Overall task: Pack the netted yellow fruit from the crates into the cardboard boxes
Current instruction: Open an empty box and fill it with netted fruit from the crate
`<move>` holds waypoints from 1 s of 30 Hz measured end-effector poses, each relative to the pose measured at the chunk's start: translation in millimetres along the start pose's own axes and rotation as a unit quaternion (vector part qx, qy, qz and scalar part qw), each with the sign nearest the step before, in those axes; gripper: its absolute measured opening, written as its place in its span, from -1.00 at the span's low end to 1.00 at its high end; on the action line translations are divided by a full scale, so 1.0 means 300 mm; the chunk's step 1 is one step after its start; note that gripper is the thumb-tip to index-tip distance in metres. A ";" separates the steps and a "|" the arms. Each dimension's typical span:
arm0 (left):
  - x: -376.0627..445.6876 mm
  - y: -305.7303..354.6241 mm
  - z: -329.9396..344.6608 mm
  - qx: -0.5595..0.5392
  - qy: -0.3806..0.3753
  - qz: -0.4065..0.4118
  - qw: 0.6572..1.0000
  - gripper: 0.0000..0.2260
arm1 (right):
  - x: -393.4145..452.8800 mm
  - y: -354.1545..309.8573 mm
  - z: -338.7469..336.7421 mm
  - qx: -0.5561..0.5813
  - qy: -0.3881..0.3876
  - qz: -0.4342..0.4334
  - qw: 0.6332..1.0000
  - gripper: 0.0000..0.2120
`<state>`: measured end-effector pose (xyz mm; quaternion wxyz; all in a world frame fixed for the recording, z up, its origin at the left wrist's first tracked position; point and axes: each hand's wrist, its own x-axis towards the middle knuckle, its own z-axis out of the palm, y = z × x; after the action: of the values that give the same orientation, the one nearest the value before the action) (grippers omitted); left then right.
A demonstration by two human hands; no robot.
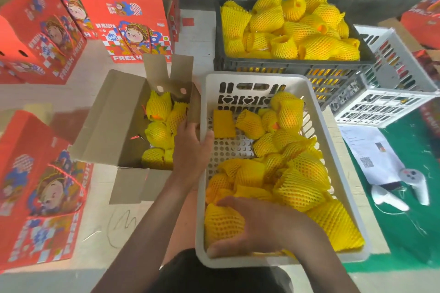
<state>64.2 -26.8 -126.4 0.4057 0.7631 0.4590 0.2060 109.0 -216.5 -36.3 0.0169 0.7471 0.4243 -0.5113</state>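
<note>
A white plastic crate (pixel 333 140) in front of me holds several yellow netted fruits. My right hand (pixel 257 226) curls round one netted fruit (pixel 222 223) in the crate's near left corner. An open cardboard box (pixel 107 126) stands to the left with several netted fruits (pixel 158 126) inside. My left hand (pixel 190 147) hovers over the box's right edge, beside the crate wall, fingers relaxed and holding nothing. A dark crate (pixel 281 66) heaped with netted fruit (pixel 285 28) sits behind the white one.
Red printed fruit boxes (pixel 133 28) stand at the back left and near left (pixel 40 188). A white crate lying on its side (pixel 390 85) is at the right. A paper sheet (pixel 366 150) and two white controllers (pixel 404 188) lie on green matting.
</note>
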 end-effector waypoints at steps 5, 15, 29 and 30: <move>-0.004 0.011 -0.001 0.012 0.007 -0.006 1.000 -0.61 | 0.045 -0.060 0.041 -0.048 0.034 -0.015 0.998 -0.07; -0.007 -0.005 0.002 -0.017 0.018 -0.012 1.000 -0.61 | 0.072 0.018 0.123 -0.036 0.125 -0.047 0.990 -0.11; -0.009 -0.016 -0.007 -0.026 0.007 -0.006 1.000 -0.62 | 0.046 0.016 0.169 -0.103 0.147 0.033 0.983 0.02; -0.010 -0.016 -0.007 -0.028 0.004 -0.005 1.000 -0.62 | 0.040 0.022 0.156 -0.105 0.114 0.030 0.988 0.01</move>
<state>58.6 -27.2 -128.8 0.4264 0.7482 0.4582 0.2201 79.7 -234.9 -70.7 0.0622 0.8067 0.4525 -0.3750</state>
